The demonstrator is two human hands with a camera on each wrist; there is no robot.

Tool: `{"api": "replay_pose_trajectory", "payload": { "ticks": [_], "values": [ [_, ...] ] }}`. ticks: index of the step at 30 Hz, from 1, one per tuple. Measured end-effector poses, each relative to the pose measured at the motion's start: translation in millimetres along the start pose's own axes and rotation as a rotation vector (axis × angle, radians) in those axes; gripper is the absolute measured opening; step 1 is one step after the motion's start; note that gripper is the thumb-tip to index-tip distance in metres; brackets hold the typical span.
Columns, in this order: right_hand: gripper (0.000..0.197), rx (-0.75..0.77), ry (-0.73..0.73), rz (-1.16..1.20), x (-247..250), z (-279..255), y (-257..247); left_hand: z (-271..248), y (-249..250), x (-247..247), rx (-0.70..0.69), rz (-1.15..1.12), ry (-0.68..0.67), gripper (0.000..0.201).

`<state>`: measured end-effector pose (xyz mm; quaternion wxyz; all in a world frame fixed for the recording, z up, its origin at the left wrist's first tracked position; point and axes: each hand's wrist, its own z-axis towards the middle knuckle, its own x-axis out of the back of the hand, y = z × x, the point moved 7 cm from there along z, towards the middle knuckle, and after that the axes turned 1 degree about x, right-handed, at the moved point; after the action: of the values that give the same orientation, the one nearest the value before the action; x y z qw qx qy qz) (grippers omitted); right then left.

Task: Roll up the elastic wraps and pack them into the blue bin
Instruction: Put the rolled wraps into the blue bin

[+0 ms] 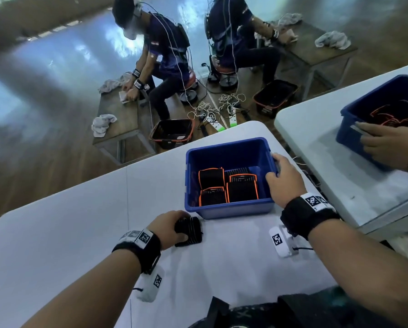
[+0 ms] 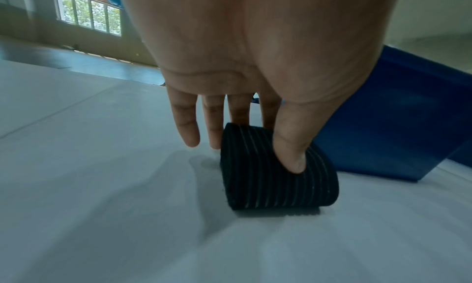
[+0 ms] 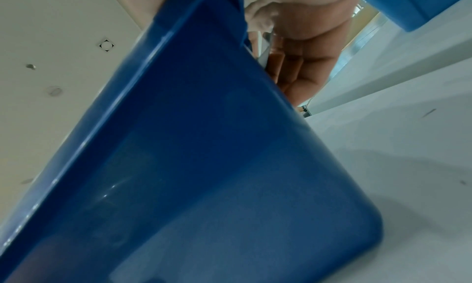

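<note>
Left hand (image 1: pixel 168 229) grips a rolled wrap (image 1: pixel 189 231) at the blue bin's (image 1: pixel 231 210) seven o'clock; right hand (image 1: pixel 284 179) clasps its rim

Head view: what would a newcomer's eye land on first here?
The blue plastic bin at the centre of the white table, with four rolled black orange-edged wraps packed inside. The right hand grips its right rim. In front of the bin, the left hand pinches a rolled black striped wrap on the tabletop.
</note>
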<state>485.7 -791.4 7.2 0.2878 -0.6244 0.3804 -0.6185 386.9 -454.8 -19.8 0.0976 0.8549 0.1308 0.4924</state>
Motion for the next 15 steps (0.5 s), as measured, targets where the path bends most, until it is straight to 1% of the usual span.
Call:
{"api": "replay_pose_trajectory", "payload": {
  "ticks": [10, 13, 15],
  "values": [
    [0.056, -0.003, -0.009, 0.033, 2, -2, -1, 5, 1, -13, 0.084, 0.019, -0.022, 0.055],
    [0.056, -0.002, -0.01, 0.039, 1, -2, -1, 3, 0, -18, 0.081, 0.105, -0.012, 0.059],
    [0.056, -0.003, -0.01, 0.041, 1, -2, 0, 0, -1, -20, 0.089, 0.141, -0.02, 0.058]
  ]
}}
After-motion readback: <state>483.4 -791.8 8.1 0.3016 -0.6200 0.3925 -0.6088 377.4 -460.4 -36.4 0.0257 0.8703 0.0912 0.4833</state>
